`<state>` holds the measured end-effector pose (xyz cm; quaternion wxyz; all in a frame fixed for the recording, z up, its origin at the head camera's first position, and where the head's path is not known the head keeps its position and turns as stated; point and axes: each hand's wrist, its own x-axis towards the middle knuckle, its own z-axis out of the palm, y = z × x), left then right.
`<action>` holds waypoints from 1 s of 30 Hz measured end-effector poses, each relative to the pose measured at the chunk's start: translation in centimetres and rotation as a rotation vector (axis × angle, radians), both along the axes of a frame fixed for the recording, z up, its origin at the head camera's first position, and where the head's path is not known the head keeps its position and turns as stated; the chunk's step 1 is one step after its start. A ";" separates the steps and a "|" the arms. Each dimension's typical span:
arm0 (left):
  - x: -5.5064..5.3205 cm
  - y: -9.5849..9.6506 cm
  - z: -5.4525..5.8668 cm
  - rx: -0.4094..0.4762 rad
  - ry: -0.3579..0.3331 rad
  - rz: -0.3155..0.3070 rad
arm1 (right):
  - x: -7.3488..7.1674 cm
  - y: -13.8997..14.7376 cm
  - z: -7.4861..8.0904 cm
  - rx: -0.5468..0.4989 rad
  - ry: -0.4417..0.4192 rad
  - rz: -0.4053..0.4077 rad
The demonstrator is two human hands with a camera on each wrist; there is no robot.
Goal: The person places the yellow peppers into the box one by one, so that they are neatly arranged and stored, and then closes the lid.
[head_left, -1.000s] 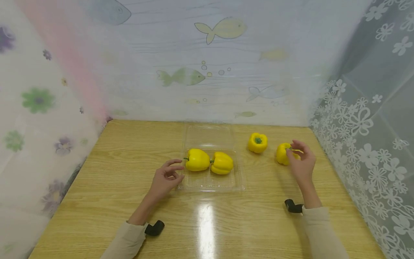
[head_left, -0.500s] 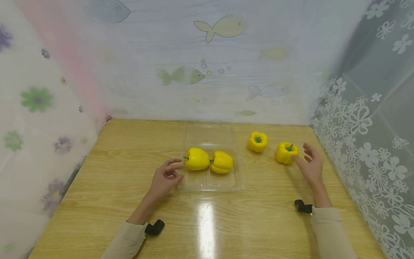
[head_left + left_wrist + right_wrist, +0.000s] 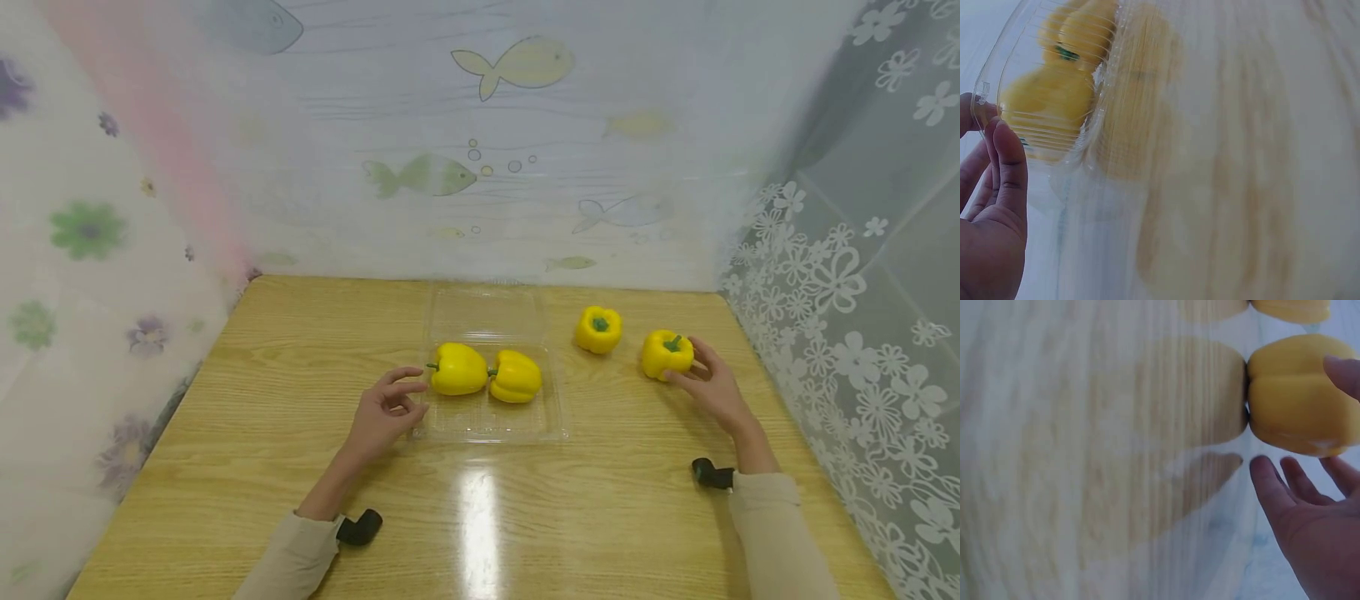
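— Head view?
— See two yellow peppers (image 3: 457, 369) on their sides in a clear, opened container (image 3: 487, 434), a third pepper (image 3: 598, 331) on the wooden table (image 3: 277, 375) and, to its right, a fourth pepper (image 3: 664, 356) partly encircled by the right hand (image 3: 712, 390).
— Left wrist?
— Pinching the container's rim with the left hand (image 3: 997, 228).
— Right wrist?
— Spread wide about the fourth pepper; can't tell whether touching.

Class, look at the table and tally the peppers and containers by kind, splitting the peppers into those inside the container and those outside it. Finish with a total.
Clear plastic container: 1
Yellow peppers inside it: 2
Yellow peppers outside it: 2
Total: 5
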<state>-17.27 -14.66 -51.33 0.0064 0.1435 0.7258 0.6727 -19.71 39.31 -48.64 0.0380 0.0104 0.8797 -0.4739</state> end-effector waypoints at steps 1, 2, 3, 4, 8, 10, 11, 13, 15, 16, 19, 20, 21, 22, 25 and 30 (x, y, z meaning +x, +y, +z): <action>0.0 0.0 0.0 0.001 -0.001 0.000 | 0.0 0.0 0.1 0.008 -0.006 0.020; 0.0 0.0 0.0 0.000 -0.001 0.000 | 0.0 0.1 0.2 0.013 -0.013 0.036; 0.0 0.0 0.0 -0.001 -0.003 0.000 | -0.1 0.1 0.3 0.012 -0.022 0.051; 0.0 0.0 0.0 -0.001 -0.002 0.001 | -0.1 0.1 0.4 0.015 -0.029 0.064; -0.1 -0.1 -0.1 -0.003 -0.003 0.000 | -0.2 0.3 0.7 0.024 -0.060 0.095; -0.1 -0.1 -0.2 -0.003 -0.002 -0.001 | -0.3 0.5 0.8 0.028 -0.068 0.106; -0.1 -0.1 -0.2 -0.003 -0.001 -0.001 | -0.3 0.5 0.8 0.023 -0.068 0.112; 0.0 -0.1 -0.2 -0.002 -0.002 -0.001 | -0.4 0.6 0.8 0.015 -0.063 0.120; -0.1 -0.2 -0.3 0.001 0.000 -0.003 | -0.4 0.5 0.8 -0.012 -0.054 0.130; 0.0 -0.1 -0.2 0.001 0.001 -0.003 | -0.4 0.4 0.8 -0.024 -0.045 0.136; -0.1 -0.2 -0.3 0.001 0.003 -0.003 | -0.6 0.1 0.7 -0.069 -0.022 0.144; -0.1 -0.2 -0.3 0.002 0.006 -0.003 | -0.6 0.0 0.7 -0.085 -0.015 0.146; -0.1 -0.2 -0.3 0.003 0.007 -0.003 | -0.6 -0.2 0.6 -0.100 -0.009 0.146; -0.1 -0.2 -0.3 0.001 0.007 -0.004 | -0.7 -0.3 0.6 -0.110 0.000 0.142; -0.1 -0.1 -0.3 0.003 0.008 -0.009 | -0.6 -0.6 0.4 -0.132 0.028 0.127; 0.0 -0.1 -0.1 0.000 0.007 -0.008 | -0.5 -0.9 -0.1 -0.132 0.075 0.105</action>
